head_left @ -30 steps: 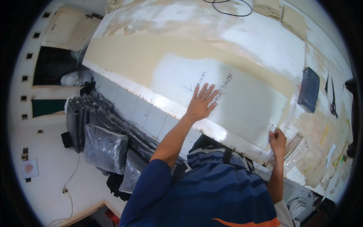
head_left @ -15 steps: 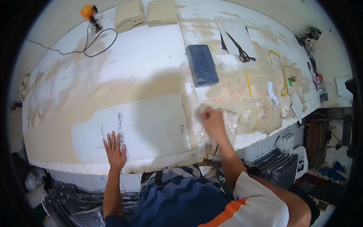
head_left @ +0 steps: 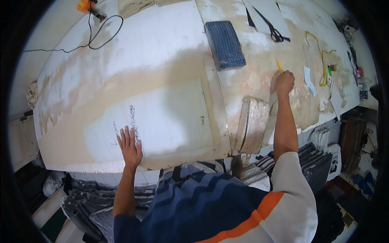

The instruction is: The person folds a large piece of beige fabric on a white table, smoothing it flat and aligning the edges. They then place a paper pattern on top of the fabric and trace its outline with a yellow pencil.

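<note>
My left hand (head_left: 131,149) lies flat with fingers spread on a large white pattern sheet (head_left: 166,117) marked with handwriting. Under that sheet spreads beige fabric (head_left: 67,137), flat along the table's near side. Farther right, my right arm is stretched out, and my right hand (head_left: 285,84) has its fingers closed around the lower part of a yellow pencil (head_left: 280,65). The pencil's far end sticks out beyond the fingers; the rest is hidden. A plastic-wrapped block (head_left: 252,124) rests between my hands, nearer the right one.
Beyond sits a blue checked block (head_left: 225,45). Black-handled scissors (head_left: 276,35) lie on white sheets at the back right. A yellow measuring tape (head_left: 323,67) and a white paper strip (head_left: 310,81) are right of my right hand. An orange corded tool (head_left: 86,5) stands far left.
My right hand has moved from above the wrapped block out to the right and onto the pencil. My left hand stays on the pattern sheet. The whole view has shifted.
</note>
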The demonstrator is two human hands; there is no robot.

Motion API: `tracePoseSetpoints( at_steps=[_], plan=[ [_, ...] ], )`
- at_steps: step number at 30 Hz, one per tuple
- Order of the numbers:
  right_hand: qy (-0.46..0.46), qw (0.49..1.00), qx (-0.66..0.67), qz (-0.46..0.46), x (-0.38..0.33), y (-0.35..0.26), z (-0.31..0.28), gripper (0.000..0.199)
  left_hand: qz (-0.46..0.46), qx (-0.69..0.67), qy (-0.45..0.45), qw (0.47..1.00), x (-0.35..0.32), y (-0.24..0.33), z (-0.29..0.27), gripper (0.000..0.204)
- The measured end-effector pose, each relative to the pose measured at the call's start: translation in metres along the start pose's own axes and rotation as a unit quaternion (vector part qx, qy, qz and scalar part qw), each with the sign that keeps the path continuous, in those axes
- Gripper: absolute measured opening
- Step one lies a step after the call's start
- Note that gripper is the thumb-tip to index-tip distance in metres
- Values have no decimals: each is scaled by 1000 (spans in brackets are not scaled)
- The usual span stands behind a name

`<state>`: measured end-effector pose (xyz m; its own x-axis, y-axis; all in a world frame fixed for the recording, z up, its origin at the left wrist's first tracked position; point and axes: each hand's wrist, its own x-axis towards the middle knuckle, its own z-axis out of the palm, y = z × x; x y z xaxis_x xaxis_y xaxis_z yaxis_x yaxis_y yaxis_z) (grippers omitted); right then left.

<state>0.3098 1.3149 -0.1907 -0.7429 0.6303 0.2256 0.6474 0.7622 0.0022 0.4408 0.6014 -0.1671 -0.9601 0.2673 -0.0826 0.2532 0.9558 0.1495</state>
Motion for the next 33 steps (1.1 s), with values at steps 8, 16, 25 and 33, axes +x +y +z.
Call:
tracePoseSetpoints(
  at_steps=[8,16,25,33],
  plan=[
    [58,938,341,18,-117,-48,-116,22,0,6,3,1000,0,0,3,62],
    [-190,866,461,-18,-266,-88,-180,27,0,9,4,1000,0,-3,5,62],
    [-249,866,435,-7,-324,-95,-172,24,3,17,8,1000,-1,-5,9,62],
    [-264,890,371,-29,-367,-77,-173,29,104,-73,173,977,23,66,-6,41]
  ],
)
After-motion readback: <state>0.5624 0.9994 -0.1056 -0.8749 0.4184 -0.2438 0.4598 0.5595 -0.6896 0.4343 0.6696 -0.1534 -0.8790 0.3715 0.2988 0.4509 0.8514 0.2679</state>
